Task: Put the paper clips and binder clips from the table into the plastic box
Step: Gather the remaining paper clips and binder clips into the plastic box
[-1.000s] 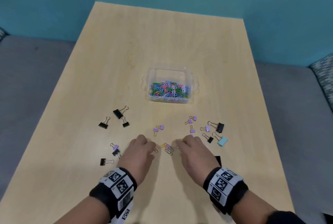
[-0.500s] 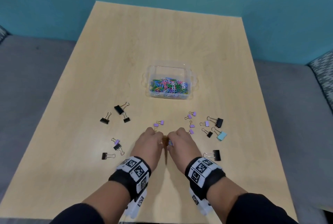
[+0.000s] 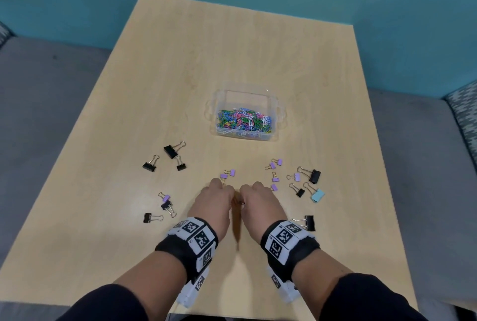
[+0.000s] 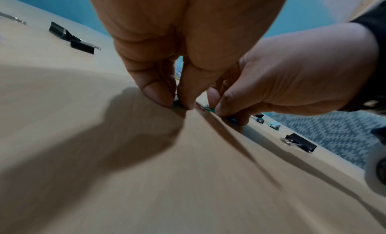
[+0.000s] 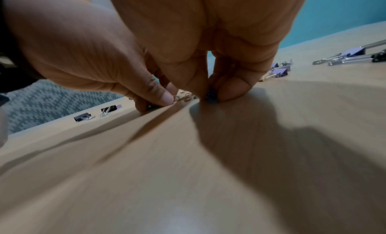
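Note:
My left hand [image 3: 226,192] and right hand [image 3: 248,192] sit side by side, knuckles up, on the near middle of the table. In the left wrist view the left thumb and a finger [image 4: 158,95] pinch a dark green paper clip [image 4: 176,103] against the wood. The right hand [image 5: 211,96] pinches a blue paper clip [image 5: 211,94]; more loose paper clips [image 5: 183,97] lie between the hands. The clear plastic box [image 3: 277,103], holding several coloured paper clips, stands beyond the hands. Purple binder clips [image 3: 276,163] and black binder clips [image 3: 171,151] lie around them.
The wooden table [image 3: 232,49] reaches back to a teal wall. A light blue binder clip [image 3: 317,195] and a large black one [image 3: 309,222] lie right of my right wrist. Grey seating flanks the table, with a patterned cushion [image 3: 464,114] at right.
Both hands have slid together over the loose paper clips that lay between them, and their fingers have curled down onto the clips. The box and binder clips have not moved.

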### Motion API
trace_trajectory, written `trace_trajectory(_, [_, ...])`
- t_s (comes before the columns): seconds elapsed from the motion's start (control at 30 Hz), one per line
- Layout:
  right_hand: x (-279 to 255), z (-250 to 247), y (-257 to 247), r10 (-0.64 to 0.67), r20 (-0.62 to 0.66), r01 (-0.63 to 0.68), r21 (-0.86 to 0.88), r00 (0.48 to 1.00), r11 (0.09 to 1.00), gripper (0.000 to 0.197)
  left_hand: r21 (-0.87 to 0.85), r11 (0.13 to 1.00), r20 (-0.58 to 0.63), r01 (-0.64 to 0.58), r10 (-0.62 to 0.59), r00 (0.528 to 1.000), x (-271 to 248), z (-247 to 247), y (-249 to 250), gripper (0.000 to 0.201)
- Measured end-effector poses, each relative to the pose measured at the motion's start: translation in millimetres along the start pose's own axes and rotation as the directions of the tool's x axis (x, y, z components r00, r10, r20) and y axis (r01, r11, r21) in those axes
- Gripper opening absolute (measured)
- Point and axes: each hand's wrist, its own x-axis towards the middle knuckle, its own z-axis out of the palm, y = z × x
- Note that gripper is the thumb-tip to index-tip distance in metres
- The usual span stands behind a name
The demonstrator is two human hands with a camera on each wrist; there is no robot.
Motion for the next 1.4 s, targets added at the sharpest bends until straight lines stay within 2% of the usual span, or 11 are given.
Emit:
trace_trajectory(0.13, [0,-4,1,-0.025,0.012,0.025,-0.015,1.000,1.000,0.023,0.052,0.999,0.029,-0.008,0.006,1.000,-3,-2,0,0.018])
trace_trajectory(0.37, [5,-13,0,-0.020,0.092,0.019,0.008,0.996,1.000,0.027,0.028,0.999,0.024,-0.038,0.037,0.999,-6,1,-6,0.027])
trace_trajectory(0.43, [5,-13,1,-0.038,0.104,0.039,-0.007,0.994,0.999,0.029,-0.037,0.999,0.022,-0.015,0.016,1.000,-2,-1,-8,0.024])
trace_trajectory(0.57, [6,-13,3,-0.074,0.111,0.075,-0.008,0.991,0.997,0.031,-0.322,0.934,-0.012,0.156,-0.168,0.986,0,-16,-20,0.016])
trace_trajectory(0.63, [7,-13,5,-0.085,0.118,0.086,-0.004,0.989,0.996,0.032,-0.350,0.926,-0.034,0.141,-0.163,0.986,-5,-21,-27,0.019])
trace_trajectory(0.77, [9,-12,8,-0.118,0.119,0.120,-0.009,0.986,0.993,0.033,-0.192,0.981,-0.011,-0.009,0.007,1.000,-17,-11,-25,0.023])
trace_trajectory(0.9, [12,-12,11,-0.105,0.130,0.102,0.031,0.986,0.994,0.029,0.002,0.996,0.011,-0.090,0.090,0.996,-18,6,-14,0.033])
trace_trajectory(1.03, [22,-27,21,0.041,0.093,-0.060,0.215,0.995,0.975,0.020,0.025,0.998,0.017,-0.050,0.050,0.999,-11,5,-6,0.035])
trace_trajectory(1.17, [37,-50,33,0.205,0.074,-0.214,0.507,0.976,0.835,0.019,0.074,0.997,0.078,-0.017,0.011,0.997,-10,-4,1,0.037])
trace_trajectory(1.27, [57,-79,33,0.264,0.017,-0.209,0.657,0.964,0.724,0.020,0.120,0.992,0.112,-0.041,0.028,0.993,-12,-8,6,0.060])
trace_trajectory(1.4, [98,-126,23,0.272,-0.151,-0.113,0.647,0.950,0.754,0.020,0.201,0.975,0.163,-0.094,0.061,0.985,-21,-8,13,0.070])
